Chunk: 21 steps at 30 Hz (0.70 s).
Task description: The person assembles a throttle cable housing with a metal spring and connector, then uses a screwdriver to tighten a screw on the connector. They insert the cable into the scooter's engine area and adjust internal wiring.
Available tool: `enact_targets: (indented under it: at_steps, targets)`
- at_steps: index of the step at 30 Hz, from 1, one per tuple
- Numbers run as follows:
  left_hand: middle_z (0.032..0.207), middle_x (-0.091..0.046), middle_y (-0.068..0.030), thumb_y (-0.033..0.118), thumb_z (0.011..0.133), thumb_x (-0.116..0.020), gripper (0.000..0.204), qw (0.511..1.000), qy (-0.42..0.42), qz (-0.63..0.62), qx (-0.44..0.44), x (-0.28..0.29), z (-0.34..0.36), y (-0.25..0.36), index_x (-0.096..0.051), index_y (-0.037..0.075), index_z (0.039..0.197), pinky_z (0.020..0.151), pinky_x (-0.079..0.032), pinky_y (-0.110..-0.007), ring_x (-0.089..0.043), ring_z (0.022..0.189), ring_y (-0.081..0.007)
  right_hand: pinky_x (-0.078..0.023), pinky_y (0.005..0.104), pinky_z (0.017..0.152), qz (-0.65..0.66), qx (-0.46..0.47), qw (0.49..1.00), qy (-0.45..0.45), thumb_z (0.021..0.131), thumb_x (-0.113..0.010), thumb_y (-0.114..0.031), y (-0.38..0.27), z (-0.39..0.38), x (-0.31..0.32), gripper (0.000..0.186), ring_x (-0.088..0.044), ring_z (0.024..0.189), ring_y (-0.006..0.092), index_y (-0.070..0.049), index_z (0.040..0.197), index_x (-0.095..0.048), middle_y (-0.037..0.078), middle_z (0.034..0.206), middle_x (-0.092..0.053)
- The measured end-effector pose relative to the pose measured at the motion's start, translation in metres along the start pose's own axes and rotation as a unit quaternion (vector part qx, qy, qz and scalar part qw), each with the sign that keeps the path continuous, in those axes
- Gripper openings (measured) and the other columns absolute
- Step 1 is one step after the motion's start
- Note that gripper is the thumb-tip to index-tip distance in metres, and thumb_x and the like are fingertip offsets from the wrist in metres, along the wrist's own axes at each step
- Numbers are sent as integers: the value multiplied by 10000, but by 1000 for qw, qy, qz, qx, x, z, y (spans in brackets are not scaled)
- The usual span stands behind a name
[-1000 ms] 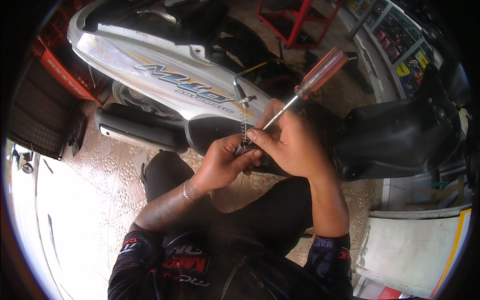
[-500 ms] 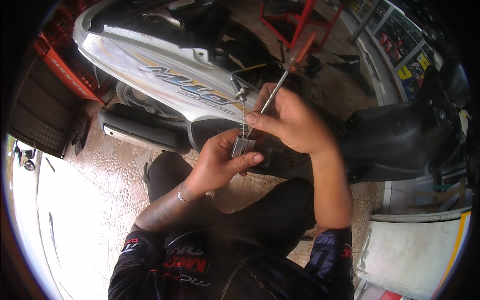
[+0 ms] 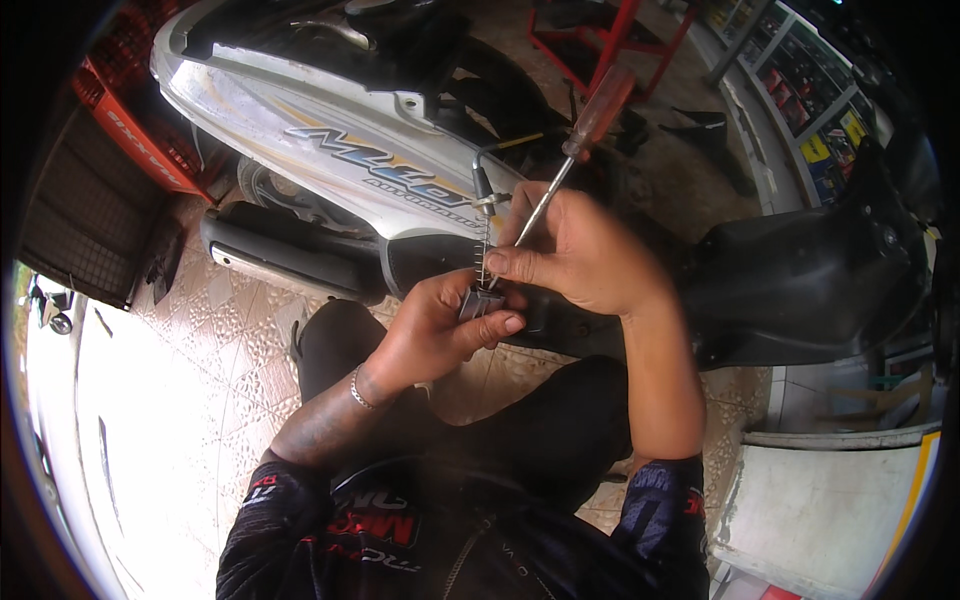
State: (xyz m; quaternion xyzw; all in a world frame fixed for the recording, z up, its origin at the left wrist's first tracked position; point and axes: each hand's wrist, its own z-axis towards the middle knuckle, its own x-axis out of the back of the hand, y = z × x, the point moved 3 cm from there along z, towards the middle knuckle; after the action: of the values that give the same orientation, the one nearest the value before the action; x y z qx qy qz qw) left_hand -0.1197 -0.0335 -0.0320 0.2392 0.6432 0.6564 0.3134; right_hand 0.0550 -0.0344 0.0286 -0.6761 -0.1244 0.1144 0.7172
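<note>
Left hand (image 3: 430,325): your thumb and fingers pinch a slotted grey metal cylinder (image 3: 478,303), held near you, a little right of the scooter's muffler.

Right hand (image 3: 585,255): your thumb and fingers close on the shaft of a screwdriver (image 3: 575,148), translucent red handle tilted up to the far right, tip down at the cylinder's mouth. Whether the tip seats on anything inside, you cannot tell from here.

Coil spring (image 3: 482,245): rises from the cylinder past your right thumb; contact between thumb and spring, unclear.

Metal cap (image 3: 489,203) and bent cable elbow (image 3: 482,178): at the spring's far end.

Step in hand, as judged: you work the tip at the joint of spring and cylinder. The next move seems to call for a firm left pinch, the cylinder's mouth facing the tip, and light pressure lest the spring slip sideways.

Surroundings: white scooter side panel (image 3: 330,150), far left; black muffler (image 3: 290,245), left; black moulded panel (image 3: 800,285), right; patterned tile floor (image 3: 235,340), below.
</note>
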Motion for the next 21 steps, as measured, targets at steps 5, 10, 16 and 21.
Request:
enact_targets:
  at_steps: [5,10,16,21]
  targets:
    - [932,-678,8,151,936,-751,248,997,-40,66,-32,1,3,-7,-653,-7,1099,691,-503,-202,-590,827,-21,-495,296,708,-71,5,995,64,851,-792,-77,3,-15,-9,202,-627,789,103,-24,872,-599,58,799,-667]
    - [869,-693,-34,150,912,-775,246,996,-24,64,-50,-2,5,-15,-678,-10,1073,705,-510,-253,-588,792,-42,-496,329,668,-157,33,983,87,832,-798,-113,8,-20,-13,203,-656,735,155,-19,873,-624,100,770,-674]
    - [914,-710,-40,160,909,-780,273,983,-22,154,-98,3,8,-10,-675,-9,1097,745,-519,-247,-607,848,-44,-488,340,642,-197,26,973,120,835,-796,-129,10,-23,-18,214,-657,704,184,-21,870,-614,124,770,-663]
    - [862,-663,-5,245,964,-712,348,997,-75,-12,2,3,11,-6,-620,-9,1184,663,-495,-223,-593,762,-51,-493,285,576,-65,7,992,107,898,-765,-129,7,-17,-5,214,-618,688,116,-26,933,-581,43,784,-624]
